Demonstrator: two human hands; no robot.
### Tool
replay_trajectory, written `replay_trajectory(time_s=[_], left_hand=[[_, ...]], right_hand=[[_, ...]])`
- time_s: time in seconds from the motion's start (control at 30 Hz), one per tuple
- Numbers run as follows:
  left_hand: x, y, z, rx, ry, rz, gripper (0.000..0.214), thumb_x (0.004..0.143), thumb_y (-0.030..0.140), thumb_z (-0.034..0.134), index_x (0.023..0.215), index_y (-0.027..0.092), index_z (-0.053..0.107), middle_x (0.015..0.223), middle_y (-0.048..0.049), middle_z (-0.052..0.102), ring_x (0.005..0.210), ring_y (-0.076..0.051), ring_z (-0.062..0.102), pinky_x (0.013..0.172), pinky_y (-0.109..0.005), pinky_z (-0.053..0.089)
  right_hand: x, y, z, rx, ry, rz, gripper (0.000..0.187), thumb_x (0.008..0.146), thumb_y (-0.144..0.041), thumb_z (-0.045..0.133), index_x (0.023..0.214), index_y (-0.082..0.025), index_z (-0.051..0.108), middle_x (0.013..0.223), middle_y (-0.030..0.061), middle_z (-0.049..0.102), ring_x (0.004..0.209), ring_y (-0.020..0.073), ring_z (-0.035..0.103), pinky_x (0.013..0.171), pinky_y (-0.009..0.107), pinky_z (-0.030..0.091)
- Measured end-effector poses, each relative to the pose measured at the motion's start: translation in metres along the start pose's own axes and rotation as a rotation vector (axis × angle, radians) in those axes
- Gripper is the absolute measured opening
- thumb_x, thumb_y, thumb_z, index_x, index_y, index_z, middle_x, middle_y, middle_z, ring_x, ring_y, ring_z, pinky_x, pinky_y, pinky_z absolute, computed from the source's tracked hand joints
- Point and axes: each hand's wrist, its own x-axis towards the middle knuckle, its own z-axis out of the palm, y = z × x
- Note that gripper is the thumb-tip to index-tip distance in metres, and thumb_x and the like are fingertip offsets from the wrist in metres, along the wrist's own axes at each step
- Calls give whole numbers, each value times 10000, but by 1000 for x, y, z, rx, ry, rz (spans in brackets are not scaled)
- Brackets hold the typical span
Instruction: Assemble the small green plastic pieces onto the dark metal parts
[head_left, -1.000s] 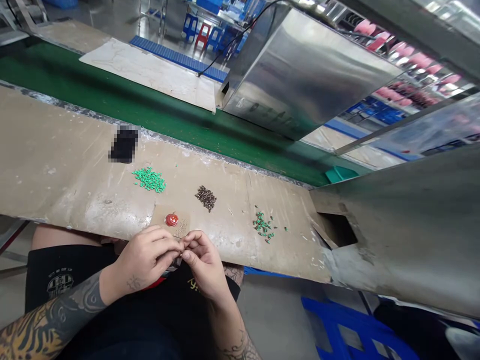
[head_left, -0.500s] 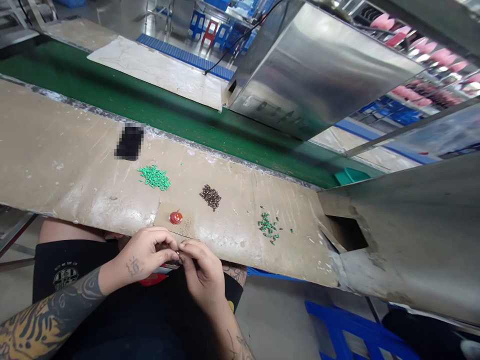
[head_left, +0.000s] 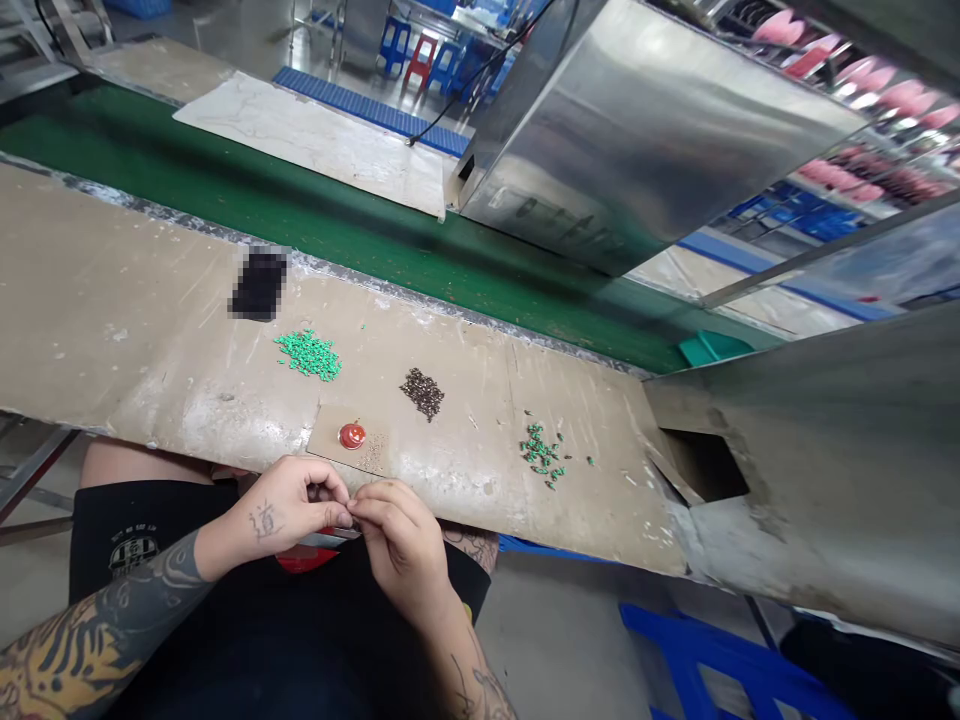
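My left hand [head_left: 289, 512] and my right hand [head_left: 397, 540] meet fingertip to fingertip just below the near edge of the worn bench top [head_left: 135, 330], over my lap. Both are pinched on a tiny piece too small to name. A red object [head_left: 300, 558] lies on my lap under the left hand. On the bench just beyond my fingers sits a small red round cap [head_left: 352, 435] on a brown card. Further back lie a heap of bright green parts [head_left: 309, 354], a heap of dark brown parts [head_left: 422, 392] and scattered darker green parts [head_left: 541, 453].
A green conveyor belt [head_left: 315, 225] runs behind the bench. A steel hood [head_left: 630, 140] stands over it at the right. A square hole [head_left: 705, 465] opens in the bench's right end. A blurred black item [head_left: 259, 285] lies at the bench's back. Blue stools [head_left: 720, 670] stand below right.
My two hands have sunk slightly from the bench edge toward my lap, staying pinched together. The view has shifted a little; the heaps and the red cap lie as before.
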Motion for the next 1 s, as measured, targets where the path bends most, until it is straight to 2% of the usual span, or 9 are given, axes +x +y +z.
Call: replay_trajectory(time_s=[0.3, 0.57, 0.87, 1.0], left_hand=[[-3, -4, 0, 122, 0, 137, 149, 873, 284, 635, 827, 173, 723, 809, -46, 714, 775, -187, 644, 669, -267, 495], [-3, -9, -1, 168, 16, 207, 137, 880, 260, 657, 794, 182, 730, 829, -40, 730, 783, -184, 660, 738, -293, 491], [-4, -3, -3, 204, -20, 289, 159, 889, 250, 656, 764, 172, 715, 780, -35, 703, 740, -169, 636, 704, -278, 482], [-5, -4, -1, 214, 16, 326, 150, 879, 219, 650, 747, 164, 693, 763, -32, 688, 722, -161, 629, 694, -273, 480]], right_hand=[[-2, 2, 2, 15, 10, 43, 331, 941, -36, 561, 1129, -295, 645, 968, 46, 717, 875, 203, 683, 754, 371, 596], [-1, 5, 1, 23, 22, 4, 338, 920, -30, 619, 1114, -303, 667, 966, 37, 741, 864, 199, 701, 736, 358, 594], [-5, 5, 6, 35, 82, 17, 264, 903, -6, 615, 960, -263, 635, 875, 27, 718, 783, 176, 679, 686, 332, 568], [-6, 4, 9, 35, 130, 3, 255, 911, -3, 591, 954, -249, 638, 866, 28, 708, 776, 170, 678, 678, 322, 570]])
